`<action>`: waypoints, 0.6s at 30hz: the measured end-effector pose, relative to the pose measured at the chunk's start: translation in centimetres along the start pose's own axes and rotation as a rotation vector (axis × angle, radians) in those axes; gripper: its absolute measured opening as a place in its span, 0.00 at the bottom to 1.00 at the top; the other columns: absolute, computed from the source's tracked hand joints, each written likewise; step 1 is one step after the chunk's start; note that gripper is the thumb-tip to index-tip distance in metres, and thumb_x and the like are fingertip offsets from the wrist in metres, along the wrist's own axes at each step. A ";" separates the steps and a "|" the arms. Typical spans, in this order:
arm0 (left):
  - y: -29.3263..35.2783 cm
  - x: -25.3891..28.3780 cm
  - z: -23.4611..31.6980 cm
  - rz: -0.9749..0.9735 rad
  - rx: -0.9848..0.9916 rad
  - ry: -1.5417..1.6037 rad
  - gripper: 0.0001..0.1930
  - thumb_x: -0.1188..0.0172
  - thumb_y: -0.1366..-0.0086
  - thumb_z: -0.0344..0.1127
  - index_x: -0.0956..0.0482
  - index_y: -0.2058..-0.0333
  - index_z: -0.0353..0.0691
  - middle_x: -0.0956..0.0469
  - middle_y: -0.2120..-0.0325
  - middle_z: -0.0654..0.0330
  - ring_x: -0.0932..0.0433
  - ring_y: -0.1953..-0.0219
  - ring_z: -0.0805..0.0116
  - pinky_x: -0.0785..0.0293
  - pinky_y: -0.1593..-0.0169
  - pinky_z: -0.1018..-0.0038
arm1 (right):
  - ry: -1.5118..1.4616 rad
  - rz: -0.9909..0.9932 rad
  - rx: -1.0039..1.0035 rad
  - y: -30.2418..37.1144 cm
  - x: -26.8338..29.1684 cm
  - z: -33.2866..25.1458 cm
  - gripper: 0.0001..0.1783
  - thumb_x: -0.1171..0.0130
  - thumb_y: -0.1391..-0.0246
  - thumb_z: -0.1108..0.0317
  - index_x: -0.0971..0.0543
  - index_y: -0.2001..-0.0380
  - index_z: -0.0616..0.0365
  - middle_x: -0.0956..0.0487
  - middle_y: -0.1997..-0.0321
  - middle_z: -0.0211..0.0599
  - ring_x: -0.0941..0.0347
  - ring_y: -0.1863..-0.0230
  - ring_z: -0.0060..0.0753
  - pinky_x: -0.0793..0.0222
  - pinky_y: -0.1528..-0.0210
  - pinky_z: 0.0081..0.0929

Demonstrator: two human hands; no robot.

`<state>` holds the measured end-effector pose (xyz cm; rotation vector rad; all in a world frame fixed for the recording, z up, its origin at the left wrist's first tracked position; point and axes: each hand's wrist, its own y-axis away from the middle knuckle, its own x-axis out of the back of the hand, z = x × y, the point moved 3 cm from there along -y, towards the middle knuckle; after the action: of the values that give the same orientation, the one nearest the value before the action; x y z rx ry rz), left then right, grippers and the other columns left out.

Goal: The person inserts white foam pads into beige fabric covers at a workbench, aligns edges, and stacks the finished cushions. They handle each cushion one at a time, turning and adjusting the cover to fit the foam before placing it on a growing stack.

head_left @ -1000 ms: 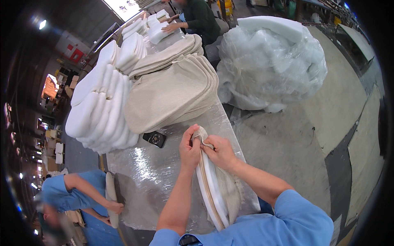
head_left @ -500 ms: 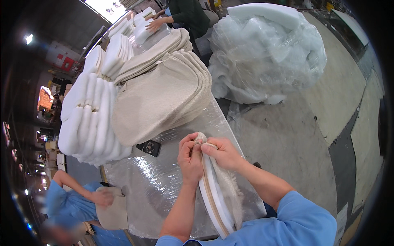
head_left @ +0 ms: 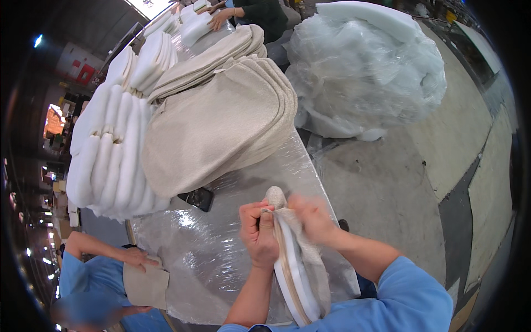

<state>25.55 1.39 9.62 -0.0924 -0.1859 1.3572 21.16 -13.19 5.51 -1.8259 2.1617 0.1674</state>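
Upright against my body leans a white padded insert (head_left: 303, 288) with a tan layer running through its middle. A beige fabric cover (head_left: 315, 265) wraps its upper end and hangs down its right side. My left hand (head_left: 259, 235) is closed, pinching the cover's edge between thumb and fingers near the top. My right hand (head_left: 312, 218) is beside the cover's upper right edge, smeared by motion, so its grip cannot be made out. A rounded end of the cover sticks up between both hands.
Stacked beige covers (head_left: 221, 122) and white pads (head_left: 110, 149) stand ahead on the plastic-covered table (head_left: 221, 271). A black phone (head_left: 198, 199) lies near them. Plastic-wrapped white padding (head_left: 365, 72) sits on the floor at right. Co-workers are at left (head_left: 94, 276) and far end (head_left: 254, 16).
My right hand has moved slightly up and right, away from my left hand, and now blurs. More of the cover's rounded top shows. The co-worker at left has shifted a hand on a beige piece.
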 end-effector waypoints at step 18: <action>-3.3 0.9 -1.8 -0.008 0.318 0.469 0.16 0.45 0.19 0.40 0.20 0.64 0.34 0.25 0.69 0.60 0.25 0.65 0.70 0.24 0.51 0.71 | -0.764 -0.157 -0.175 -8.5 1.4 1.8 0.47 0.74 0.26 0.26 0.21 0.50 0.60 0.17 0.60 0.39 0.20 0.56 0.31 0.23 0.50 0.32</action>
<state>29.23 1.66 8.51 -0.1394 0.4218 1.3055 29.53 -15.54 4.31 -1.6293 1.4973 0.8797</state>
